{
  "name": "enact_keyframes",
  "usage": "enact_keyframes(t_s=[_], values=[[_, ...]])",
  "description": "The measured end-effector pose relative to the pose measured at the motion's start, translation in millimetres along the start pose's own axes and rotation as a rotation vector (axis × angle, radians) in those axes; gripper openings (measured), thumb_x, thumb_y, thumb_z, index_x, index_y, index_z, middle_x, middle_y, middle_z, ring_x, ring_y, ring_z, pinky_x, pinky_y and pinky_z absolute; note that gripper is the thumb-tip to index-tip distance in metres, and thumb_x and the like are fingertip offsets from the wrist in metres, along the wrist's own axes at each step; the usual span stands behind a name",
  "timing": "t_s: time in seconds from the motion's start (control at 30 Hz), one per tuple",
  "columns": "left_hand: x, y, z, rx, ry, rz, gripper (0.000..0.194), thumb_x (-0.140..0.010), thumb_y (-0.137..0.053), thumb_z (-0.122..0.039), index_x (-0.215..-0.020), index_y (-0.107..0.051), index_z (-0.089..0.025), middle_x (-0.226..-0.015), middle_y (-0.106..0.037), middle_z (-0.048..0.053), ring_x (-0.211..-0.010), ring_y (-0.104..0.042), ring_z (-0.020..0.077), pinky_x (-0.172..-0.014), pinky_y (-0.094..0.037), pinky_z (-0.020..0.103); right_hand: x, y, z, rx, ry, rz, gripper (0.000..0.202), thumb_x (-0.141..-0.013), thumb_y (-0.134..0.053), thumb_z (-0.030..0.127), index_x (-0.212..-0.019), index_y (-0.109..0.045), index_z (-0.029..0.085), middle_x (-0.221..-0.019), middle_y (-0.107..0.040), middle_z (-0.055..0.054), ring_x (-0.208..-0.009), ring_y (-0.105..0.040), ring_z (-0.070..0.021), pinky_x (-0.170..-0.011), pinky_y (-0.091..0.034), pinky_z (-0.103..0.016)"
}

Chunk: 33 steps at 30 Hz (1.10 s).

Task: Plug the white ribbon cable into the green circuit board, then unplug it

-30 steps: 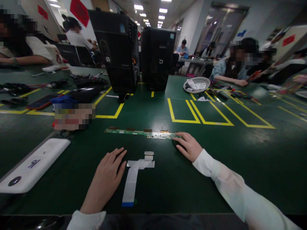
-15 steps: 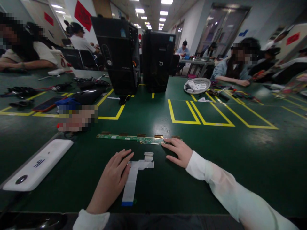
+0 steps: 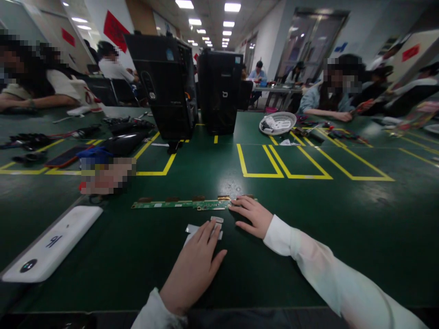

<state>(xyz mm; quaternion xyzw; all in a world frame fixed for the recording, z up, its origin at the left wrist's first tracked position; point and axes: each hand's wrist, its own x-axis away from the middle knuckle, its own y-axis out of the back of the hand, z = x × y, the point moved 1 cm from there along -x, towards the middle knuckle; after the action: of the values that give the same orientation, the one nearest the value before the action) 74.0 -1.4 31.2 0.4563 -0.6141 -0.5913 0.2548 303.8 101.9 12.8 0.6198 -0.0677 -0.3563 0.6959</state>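
My left hand (image 3: 198,261) lies over a white flat ribbon cable (image 3: 192,230), its fingers stretched out and the thumb apart. The fingertips reach the cable's connector end (image 3: 217,220); most of the cable is hidden under the hand. A long, narrow green circuit board (image 3: 164,204) lies across the table just beyond, with brown flex tabs along its far edge. My right hand (image 3: 252,214) rests at the board's right end, fingers spread, index and middle fingertips touching it. That end of the board is partly covered by the hand.
A white power strip-like device (image 3: 56,244) lies at the left. Two black computer towers (image 3: 219,91) stand at the back. A white basket (image 3: 277,124) with small parts sits behind yellow tape outlines (image 3: 264,175). Cables (image 3: 27,142) and tools lie far left; people work around.
My left hand has moved right, from beside the ribbon cable to over it, covering most of it. My right hand stays at the board's right end.
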Motion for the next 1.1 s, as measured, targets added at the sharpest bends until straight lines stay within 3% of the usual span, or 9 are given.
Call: enact_keyframes(t_s=[0.23,0.9,1.1], values=[[-21,-6.5,-10,-0.051,0.045,-0.029,0.052,-0.094,-0.047,-0.042,-0.136,-0.048,-0.01,-0.14,-0.054,0.018,-0.128,-0.052,0.0301,-0.103,-0.046,0.047,1,-1,-1,-0.001,-0.002,-0.002,0.047,-0.094,-0.049,0.039,-0.135,-0.052,0.016,-0.136,-0.053,-0.016,-0.132,-0.041,-0.0291,-0.107,-0.039,-0.053],[-24,-31.0,-24,0.012,0.127,-0.154,0.056,-0.094,-0.045,-0.042,-0.141,-0.041,-0.012,-0.141,-0.051,0.022,-0.134,-0.046,0.0344,-0.105,-0.043,0.054,1,1,-2,-0.039,-0.012,0.007,0.049,-0.091,-0.053,0.038,-0.136,-0.053,0.018,-0.138,-0.052,-0.015,-0.132,-0.042,-0.0293,-0.106,-0.04,-0.054],[-27,-26.8,-22,0.037,0.117,-0.092,0.052,-0.095,-0.044,-0.04,-0.138,-0.044,-0.009,-0.143,-0.05,0.021,-0.137,-0.043,0.0332,-0.107,-0.043,0.052,2,2,-3,-0.065,-0.004,0.032,0.052,-0.091,-0.053,0.038,-0.137,-0.052,0.015,-0.142,-0.049,-0.015,-0.134,-0.04,-0.0309,-0.109,-0.038,-0.054]])
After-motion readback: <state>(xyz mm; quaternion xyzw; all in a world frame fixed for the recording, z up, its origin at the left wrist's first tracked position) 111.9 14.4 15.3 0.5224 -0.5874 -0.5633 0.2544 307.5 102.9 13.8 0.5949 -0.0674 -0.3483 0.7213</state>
